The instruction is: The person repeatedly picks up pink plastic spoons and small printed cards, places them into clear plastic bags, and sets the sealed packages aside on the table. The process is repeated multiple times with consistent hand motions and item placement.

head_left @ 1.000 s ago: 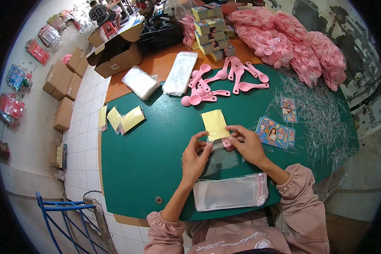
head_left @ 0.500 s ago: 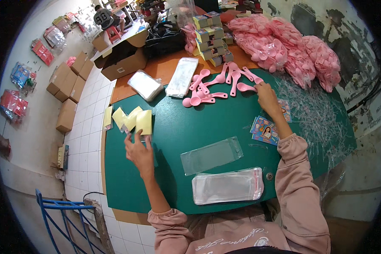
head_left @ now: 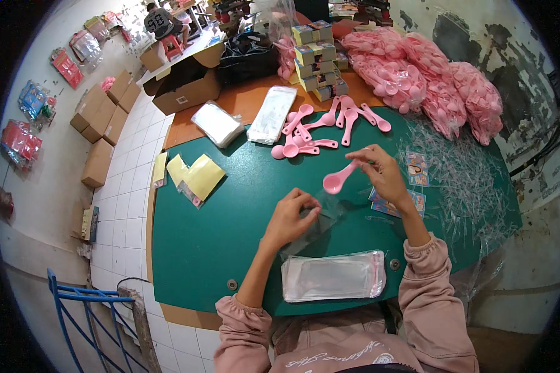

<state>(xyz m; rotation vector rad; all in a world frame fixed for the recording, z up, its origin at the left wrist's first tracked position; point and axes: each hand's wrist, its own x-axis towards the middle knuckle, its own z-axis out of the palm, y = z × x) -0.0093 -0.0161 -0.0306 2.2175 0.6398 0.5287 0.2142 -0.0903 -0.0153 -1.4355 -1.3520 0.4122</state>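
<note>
A pink measuring spoon point(head_left: 335, 181) hangs from my right hand point(head_left: 382, 176), its handle pinched between thumb and fingers. Its bowl points left, above the green table. My left hand point(head_left: 291, 219) grips the upper end of a clear plastic bag point(head_left: 317, 231), close beside the spoon's bowl; the fingers cover part of that end. Nearest me lies a stack of clear bags point(head_left: 333, 278) with a pinkish strip along one end. Colourful printed cards point(head_left: 404, 202) rest below my right hand, partly hidden by the wrist. Several more pink spoons point(head_left: 348, 121) lie loose farther off.
Yellow-backed packets point(head_left: 204, 176) lie at the left edge. White bag bundles point(head_left: 272, 115), an open carton point(head_left: 183, 93) and card stacks point(head_left: 317, 59) stand at the back. Sacks of pink spoons point(head_left: 392, 71) and clear plastic strips point(head_left: 460, 180) occupy the right. Someone sits far off.
My right hand has lifted a spoon from the loose group and brought it nearer, leftward. My left hand has left the yellow-backed packets and taken hold of the single clear bag.
</note>
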